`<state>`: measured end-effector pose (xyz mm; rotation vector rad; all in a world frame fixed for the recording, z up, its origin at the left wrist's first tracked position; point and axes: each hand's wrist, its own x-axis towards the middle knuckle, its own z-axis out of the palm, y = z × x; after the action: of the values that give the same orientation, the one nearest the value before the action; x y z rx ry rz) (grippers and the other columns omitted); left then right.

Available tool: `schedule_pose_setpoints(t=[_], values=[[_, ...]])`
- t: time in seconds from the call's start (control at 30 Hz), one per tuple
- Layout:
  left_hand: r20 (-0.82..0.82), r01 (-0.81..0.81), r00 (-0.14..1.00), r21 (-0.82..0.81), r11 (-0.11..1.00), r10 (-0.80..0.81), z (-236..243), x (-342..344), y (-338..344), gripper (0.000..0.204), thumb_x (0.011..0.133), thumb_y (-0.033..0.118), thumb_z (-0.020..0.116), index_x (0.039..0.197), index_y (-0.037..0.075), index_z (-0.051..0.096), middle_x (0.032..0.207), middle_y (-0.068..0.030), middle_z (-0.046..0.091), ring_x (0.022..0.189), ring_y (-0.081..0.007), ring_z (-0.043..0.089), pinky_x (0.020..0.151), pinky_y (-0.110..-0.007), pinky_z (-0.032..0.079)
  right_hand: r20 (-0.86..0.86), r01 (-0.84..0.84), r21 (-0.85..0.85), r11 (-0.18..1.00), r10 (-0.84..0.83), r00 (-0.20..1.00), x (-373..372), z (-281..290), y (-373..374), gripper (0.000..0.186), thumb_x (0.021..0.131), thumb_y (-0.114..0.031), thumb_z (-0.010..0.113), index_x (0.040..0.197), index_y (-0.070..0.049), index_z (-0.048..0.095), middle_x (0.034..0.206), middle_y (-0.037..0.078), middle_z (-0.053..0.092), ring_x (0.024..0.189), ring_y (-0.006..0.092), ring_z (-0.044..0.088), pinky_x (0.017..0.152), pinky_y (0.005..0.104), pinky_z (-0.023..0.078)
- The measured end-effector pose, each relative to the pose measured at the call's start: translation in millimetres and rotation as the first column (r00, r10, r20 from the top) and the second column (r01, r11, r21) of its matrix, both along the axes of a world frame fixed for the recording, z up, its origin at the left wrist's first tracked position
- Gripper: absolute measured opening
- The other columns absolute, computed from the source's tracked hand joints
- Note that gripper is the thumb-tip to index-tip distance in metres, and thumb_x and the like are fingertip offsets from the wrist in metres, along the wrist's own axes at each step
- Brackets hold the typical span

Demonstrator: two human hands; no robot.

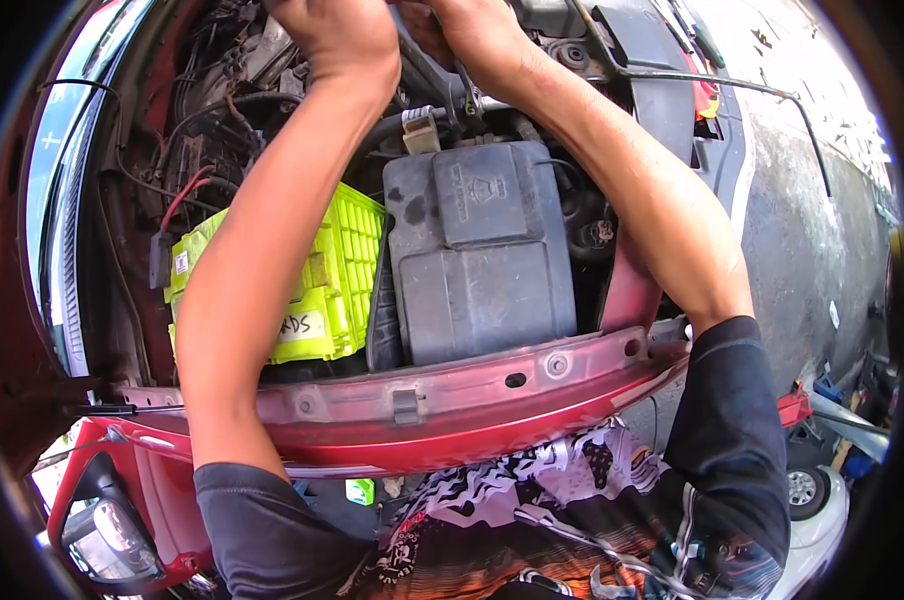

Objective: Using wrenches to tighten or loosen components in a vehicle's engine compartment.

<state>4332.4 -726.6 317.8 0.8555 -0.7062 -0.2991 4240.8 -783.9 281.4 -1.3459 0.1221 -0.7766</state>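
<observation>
fingers of the left hand [340,35] and right hand [477,40] are mostly cut off by the top edge of my view, so from this end i cannot tell how far open they are or what they grip. nearest to them i see a black hose [427,70], running down between the wrists, and a slim grey metal piece [469,92] just below the right hand; i can't make out whether it is held. both lie deep in the engine bay, beyond the black plastic housing [487,295] and the lime-yellow ribbed box [350,270].

i'd judge the hose rubbery and springy, light but stubborn, maybe slick with grime; i'd take it mid-length, with fingers wrapped round. the metal piece should be stiff, hard to damage, and heavy for its size; i'd hold it along its shank. the housing looks like thin, rigid plastic, so i'd keep the forearms from leaning on its lid.
</observation>
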Motion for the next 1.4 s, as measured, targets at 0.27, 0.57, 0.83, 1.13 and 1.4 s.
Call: schedule_pose_setpoints(t=[0.27, 0.57, 0.83, 1.13, 1.4], values=[[0.387, -0.191, 0.908, 0.046, 0.981, 0.159, -8.0, 9.1, -17.4, 0.008, 0.090, 0.011, 0.054, 0.091, 0.005, 0.059, 0.072, -0.0004, 0.051, 0.061, -0.0119, 0.048, 0.055, -0.028, 0.041, -0.054, -0.018, 0.124, 0.992, 0.025, 0.998, -2.3, -4.4, -2.9, 0.034, 0.098, -0.023, 0.050, 0.070, -0.006, 0.059, 0.057, -0.002, 0.045, 0.050, 0.0073, 0.037, 0.048, 0.0273, 0.027], [0.423, 0.030, 0.899, -0.322, 0.946, 0.115, 29.0, -4.5, -8.2, 0.043, 0.092, 0.007, 0.060, 0.133, 0.004, 0.049, 0.099, -0.0033, 0.057, 0.078, -0.0103, 0.055, 0.068, -0.023, 0.047, -0.110, 0.197, 0.045, 0.979, -0.191, 0.976, -5.3, 3.5, 13.5, 0.036, 0.098, -0.031, 0.045, 0.068, -0.013, 0.053, 0.054, -0.006, 0.039, 0.044, 0.0068, 0.029, 0.044, 0.0270, 0.020], [0.490, -0.206, 0.772, -0.411, 0.888, 0.406, 33.6, 2.5, -27.4, 0.016, 0.092, 0.014, 0.051, 0.099, 0.001, 0.058, 0.084, -0.0090, 0.065, 0.077, -0.0185, 0.062, 0.073, -0.032, 0.049, -0.086, 0.179, 0.129, 0.975, -0.169, 0.982, 1.9, -5.9, 8.8, 0.041, 0.102, -0.036, 0.041, 0.064, -0.019, 0.040, 0.052, -0.007, 0.033, 0.042, 0.0086, 0.027, 0.043, 0.0266, 0.020], [0.415, -0.042, 0.877, -0.434, 0.900, 0.241, 31.5, -0.8, -11.3, 0.011, 0.093, 0.009, 0.049, 0.100, 0.002, 0.052, 0.080, -0.0044, 0.059, 0.073, -0.0127, 0.056, 0.072, -0.027, 0.047, -0.044, 0.147, 0.159, 0.976, -0.142, 0.989, -4.7, -2.9, 13.2, 0.035, 0.099, -0.028, 0.039, 0.065, -0.018, 0.039, 0.053, -0.007, 0.032, 0.042, 0.0077, 0.025, 0.041, 0.0266, 0.019], [0.469, 0.158, 0.874, -0.518, 0.841, 0.125, 12.9, -4.3, -15.6, 0.013, 0.093, 0.006, 0.048, 0.106, 0.002, 0.051, 0.085, -0.0003, 0.052, 0.074, -0.0070, 0.046, 0.072, -0.024, 0.043, -0.025, 0.216, 0.001, 0.976, -0.215, 0.976, -3.5, 1.2, 18.6, 0.037, 0.099, -0.028, 0.038, 0.064, -0.017, 0.040, 0.052, -0.005, 0.033, 0.042, 0.0089, 0.026, 0.042, 0.0276, 0.020]])
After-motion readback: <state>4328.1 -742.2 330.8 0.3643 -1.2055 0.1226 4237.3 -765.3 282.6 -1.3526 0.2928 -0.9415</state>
